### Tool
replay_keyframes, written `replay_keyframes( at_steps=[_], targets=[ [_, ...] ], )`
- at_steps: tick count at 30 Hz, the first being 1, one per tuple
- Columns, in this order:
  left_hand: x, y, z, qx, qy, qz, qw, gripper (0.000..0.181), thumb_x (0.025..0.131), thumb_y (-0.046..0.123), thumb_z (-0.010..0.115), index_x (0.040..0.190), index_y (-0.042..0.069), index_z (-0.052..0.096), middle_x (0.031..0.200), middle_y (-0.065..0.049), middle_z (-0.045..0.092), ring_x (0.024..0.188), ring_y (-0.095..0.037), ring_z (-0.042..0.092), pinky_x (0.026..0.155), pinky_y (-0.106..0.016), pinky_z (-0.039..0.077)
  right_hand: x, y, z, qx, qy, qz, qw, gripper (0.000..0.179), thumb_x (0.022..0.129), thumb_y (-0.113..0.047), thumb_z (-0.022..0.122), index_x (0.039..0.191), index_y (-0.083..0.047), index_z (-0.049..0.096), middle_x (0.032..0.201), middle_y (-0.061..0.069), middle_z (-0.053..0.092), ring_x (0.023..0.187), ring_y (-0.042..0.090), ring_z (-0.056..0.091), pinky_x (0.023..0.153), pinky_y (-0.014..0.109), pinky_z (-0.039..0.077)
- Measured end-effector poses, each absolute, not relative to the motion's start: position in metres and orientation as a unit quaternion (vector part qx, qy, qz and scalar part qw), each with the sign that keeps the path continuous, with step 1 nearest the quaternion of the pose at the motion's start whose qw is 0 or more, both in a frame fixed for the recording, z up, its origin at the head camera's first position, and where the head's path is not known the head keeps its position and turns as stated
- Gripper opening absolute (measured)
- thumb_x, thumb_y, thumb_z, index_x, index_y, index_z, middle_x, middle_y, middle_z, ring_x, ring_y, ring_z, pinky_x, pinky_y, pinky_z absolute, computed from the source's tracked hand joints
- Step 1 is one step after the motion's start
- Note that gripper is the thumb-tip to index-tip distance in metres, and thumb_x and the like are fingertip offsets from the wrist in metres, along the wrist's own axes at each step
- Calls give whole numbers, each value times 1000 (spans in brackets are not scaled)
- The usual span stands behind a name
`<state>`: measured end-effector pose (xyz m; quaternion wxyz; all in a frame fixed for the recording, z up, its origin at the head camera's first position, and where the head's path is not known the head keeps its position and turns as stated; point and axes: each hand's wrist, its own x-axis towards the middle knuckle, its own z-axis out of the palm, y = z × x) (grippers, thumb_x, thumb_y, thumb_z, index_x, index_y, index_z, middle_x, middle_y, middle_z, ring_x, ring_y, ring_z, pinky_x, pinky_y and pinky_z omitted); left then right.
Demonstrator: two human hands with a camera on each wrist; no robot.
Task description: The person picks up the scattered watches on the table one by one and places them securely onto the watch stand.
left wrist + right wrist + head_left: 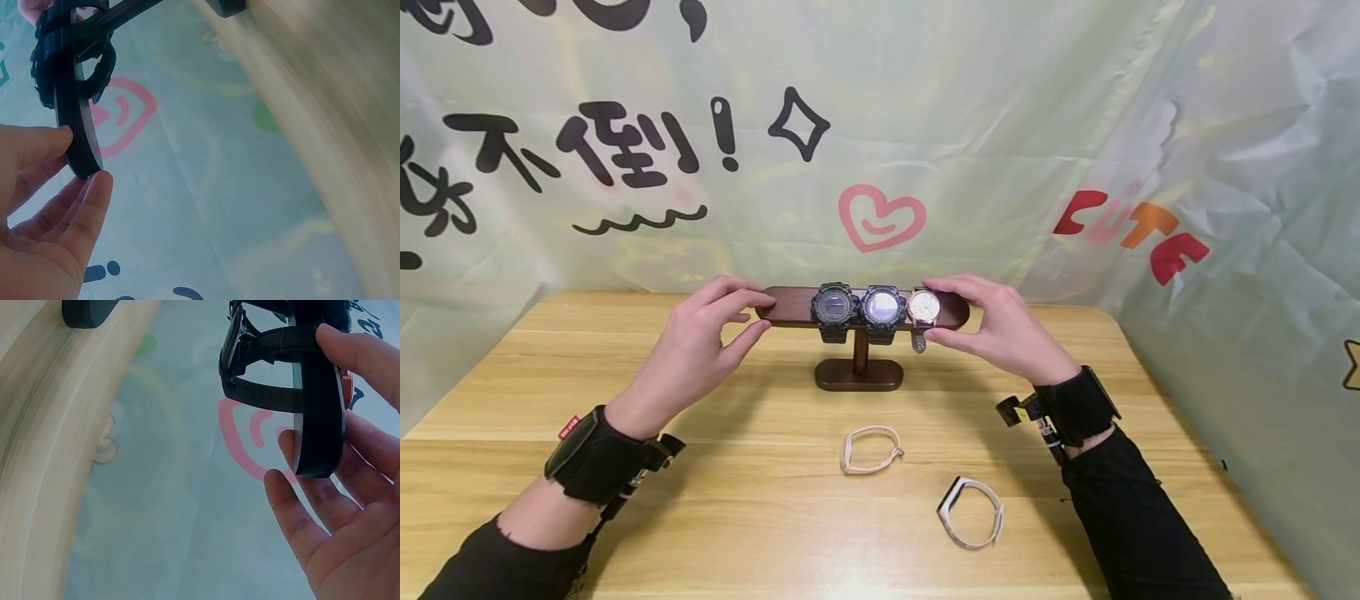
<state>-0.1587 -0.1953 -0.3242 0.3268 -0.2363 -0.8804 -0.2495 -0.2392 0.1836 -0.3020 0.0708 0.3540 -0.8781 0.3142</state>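
Note:
A dark wooden watch stand (790,306) carries two black digital watches (832,308) (882,308) and, to their right, a wristwatch (923,307) with a pale round face and dark strap. My left hand (703,333) grips the bar's left end between thumb and fingers. At the right end, my right hand (1000,321) holds the pale-faced wristwatch against the bar, thumb at the lower strap and index finger along the top. The right wrist view shows the thumb (356,350) on the dark strap (269,397), which hangs in a loop under the bar.
Two light-coloured wristbands, one plain (871,450) and one with a dark inner face (972,512), lie on the wooden table (760,517) in front of the stand. A printed cloth backdrop (1000,125) hangs behind and to the right of the table.

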Motion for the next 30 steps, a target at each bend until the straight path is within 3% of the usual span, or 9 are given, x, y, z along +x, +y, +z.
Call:
replay_keyframes(
  at_steps=[14, 22, 30],
  targets=[
    [-159, -194, -323, -240, -880, -252, 325, 27, 91, -2, 83, 117, 3, 77, 117, -12, 70, 100, -28, 72, 83, -43, 66, -231, 190, -298, 359, -884, 290, 78, 65, 95, -28, 85, 154, -16, 59, 152, 8, 63, 135, 27, 62, 101, 46, 57],
    [-159, -195, -323, -241, -878, -252, 327, 26, 91, -2, 83, 116, 3, 78, 118, -12, 70, 100, -26, 71, 81, -43, 66, -222, 195, -296, 361, -890, 265, 82, 66, 97, -32, 83, 155, -15, 57, 155, 8, 59, 144, 30, 57, 118, 54, 49],
    [-158, -195, -323, -242, -879, -244, 332, 24, 90, 1, 84, 114, 4, 79, 118, -12, 70, 99, -26, 71, 78, -41, 65, -212, 199, -293, 366, -891, 251, 98, 65, 98, -31, 82, 155, -14, 57, 155, 10, 59, 146, 32, 55, 119, 58, 47]
  ],
)
